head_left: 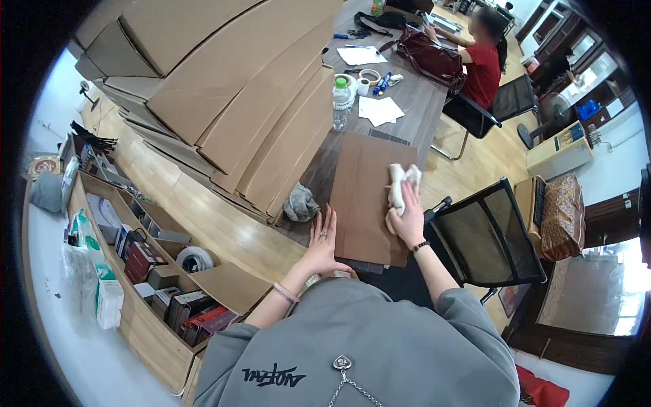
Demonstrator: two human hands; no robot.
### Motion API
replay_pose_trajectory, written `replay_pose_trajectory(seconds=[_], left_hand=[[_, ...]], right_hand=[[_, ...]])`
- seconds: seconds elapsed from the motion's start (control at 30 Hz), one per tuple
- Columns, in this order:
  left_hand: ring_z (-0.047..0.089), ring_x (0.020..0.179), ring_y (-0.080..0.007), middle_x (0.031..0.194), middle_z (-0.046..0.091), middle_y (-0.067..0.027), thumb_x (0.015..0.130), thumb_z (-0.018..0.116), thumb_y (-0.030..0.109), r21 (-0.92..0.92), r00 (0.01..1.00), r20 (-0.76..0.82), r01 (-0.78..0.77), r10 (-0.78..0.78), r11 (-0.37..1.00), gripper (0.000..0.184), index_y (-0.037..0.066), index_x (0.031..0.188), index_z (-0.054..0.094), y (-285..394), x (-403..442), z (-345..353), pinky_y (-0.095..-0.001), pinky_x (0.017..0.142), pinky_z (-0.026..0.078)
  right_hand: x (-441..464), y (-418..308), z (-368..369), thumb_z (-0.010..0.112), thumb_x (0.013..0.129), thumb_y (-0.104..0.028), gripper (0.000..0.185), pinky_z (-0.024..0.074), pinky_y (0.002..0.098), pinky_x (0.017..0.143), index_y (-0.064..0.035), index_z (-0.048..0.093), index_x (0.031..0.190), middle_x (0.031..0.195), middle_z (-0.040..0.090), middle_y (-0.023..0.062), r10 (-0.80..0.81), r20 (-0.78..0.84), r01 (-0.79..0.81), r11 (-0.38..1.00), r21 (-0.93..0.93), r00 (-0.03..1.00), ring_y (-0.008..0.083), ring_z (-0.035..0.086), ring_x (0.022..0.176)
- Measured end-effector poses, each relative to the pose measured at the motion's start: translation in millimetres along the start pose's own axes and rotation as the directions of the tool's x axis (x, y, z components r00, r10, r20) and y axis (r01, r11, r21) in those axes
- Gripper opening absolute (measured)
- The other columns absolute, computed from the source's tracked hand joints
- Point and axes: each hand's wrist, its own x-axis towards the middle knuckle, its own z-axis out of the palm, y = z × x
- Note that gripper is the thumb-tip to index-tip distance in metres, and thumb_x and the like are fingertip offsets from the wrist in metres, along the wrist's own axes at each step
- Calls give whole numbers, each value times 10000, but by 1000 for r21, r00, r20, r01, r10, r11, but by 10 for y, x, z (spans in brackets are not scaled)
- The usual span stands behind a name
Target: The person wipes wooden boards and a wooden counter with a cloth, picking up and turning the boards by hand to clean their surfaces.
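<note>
A flat brown board (pixel 363 197) lies on the grey wooden table (pixel 424 102) in front of me. My right hand (pixel 408 217) presses a white cloth (pixel 397 186) onto the board's right side. At the board's lower left edge rests my left hand (pixel 323 247), fingers spread and holding nothing. Just beyond its fingertips is a crumpled grey cloth (pixel 300 203).
Large stacked cardboard sheets (pixel 224 102) rise at the left. A clear bottle (pixel 340 105), tape rolls (pixel 369 76) and white papers (pixel 380 110) are beyond the board. A person in red (pixel 483 68) sits at the far right; a mesh chair (pixel 485 234) stands near my right arm.
</note>
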Motion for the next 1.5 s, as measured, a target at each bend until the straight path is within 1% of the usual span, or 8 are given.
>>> replay_pose_trajectory(seconds=[0.1,0.27,0.4,0.6,0.67,0.9,1.2,1.5], left_hand=[[-99,1411,-460,1542,-136,-226,485,875,512,0,1000,9,8,-8,1000,1508,45,1469,-167,6,11,20,-602,1116,81],[-81,1411,-465,1546,-98,-234,474,883,510,18,999,-4,-33,33,999,1510,32,1473,-143,-37,20,15,-591,1122,87],[-58,1414,-461,1547,-73,-239,462,889,507,84,999,33,-7,5,996,1514,13,1472,-126,20,22,-13,-569,1132,86],[-28,1425,-431,1549,-42,-236,467,896,476,58,998,-27,-59,60,997,1485,14,1480,-87,-30,18,43,-506,1152,103],[-22,1428,-421,1550,-40,-234,496,890,458,-9,994,-50,-95,95,995,1449,22,1485,-75,-42,8,49,-501,1152,102],[-3,1442,-369,1556,-33,-223,674,823,354,-319,967,-247,-136,57,938,1209,71,1506,-8,-226,48,188,-470,1155,89],[-99,1400,-479,1544,-82,-253,794,696,445,-199,995,8,-101,104,975,1037,62,1505,45,-223,94,310,-571,1122,36],[13,1392,-515,1552,55,-232,734,753,427,-91,1000,-19,-16,14,996,1057,89,1508,117,306,-62,-33,-601,1107,107]], right_hand=[[-208,-78,75,628,706,-185,726,315,428,1098,-49,418,1387,1444,410,142,53,-107,-61,996,-72,993,349,352,1350],[-703,-535,-87,633,727,-208,719,302,441,1104,-30,407,1386,1458,387,141,-355,328,330,935,132,876,361,331,1357],[-614,-275,-1,634,757,-268,727,266,463,1117,-10,383,1388,1462,368,163,34,-7,-34,999,12,999,347,293,1378],[-492,-363,140,648,767,-313,743,322,460,1079,38,358,1354,1370,411,286,479,-439,-582,803,-131,760,371,383,1313],[-502,-347,35,687,753,-375,747,443,431,971,48,423,1309,1235,544,276,801,-59,-715,563,413,596,384,547,1145],[-529,-172,-85,735,701,-441,693,520,406,822,48,556,1158,1014,654,239,806,14,-768,559,312,592,357,650,946],[-4,-608,-813,751,673,-364,427,538,348,705,38,687,801,829,698,188,752,23,-745,646,166,658,258,695,776],[68,-422,-655,775,641,-174,358,522,302,661,52,666,897,831,679,104,711,306,-692,342,636,633,181,658,728]])
